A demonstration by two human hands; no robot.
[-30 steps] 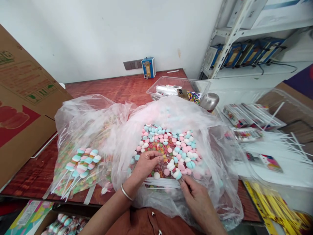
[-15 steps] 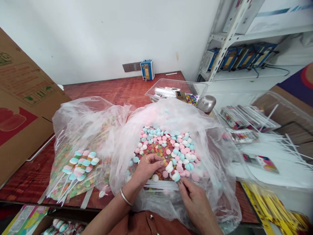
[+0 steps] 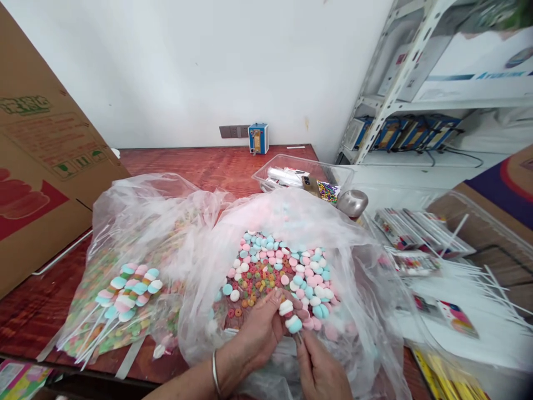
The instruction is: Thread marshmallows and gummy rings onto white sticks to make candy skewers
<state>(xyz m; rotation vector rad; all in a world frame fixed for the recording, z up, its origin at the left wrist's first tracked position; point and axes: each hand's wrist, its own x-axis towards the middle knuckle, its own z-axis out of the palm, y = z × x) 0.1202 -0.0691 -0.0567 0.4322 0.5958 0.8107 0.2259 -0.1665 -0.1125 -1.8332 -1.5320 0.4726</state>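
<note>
Two bare hands meet at the near edge of a clear plastic bag (image 3: 366, 289) full of pastel marshmallow candies (image 3: 308, 272) and small coloured ring candies (image 3: 256, 278). At the bag's near edge the left hand (image 3: 260, 330), a bangle on its wrist, pinches a candy at the top of a half-filled skewer (image 3: 291, 316), while the right hand (image 3: 318, 369) just below grips the skewer's stick between closed fingers. Left of that bag, finished candy skewers (image 3: 125, 291) lie on a second clear bag (image 3: 137, 222) on the red wooden table (image 3: 200, 161).
</note>
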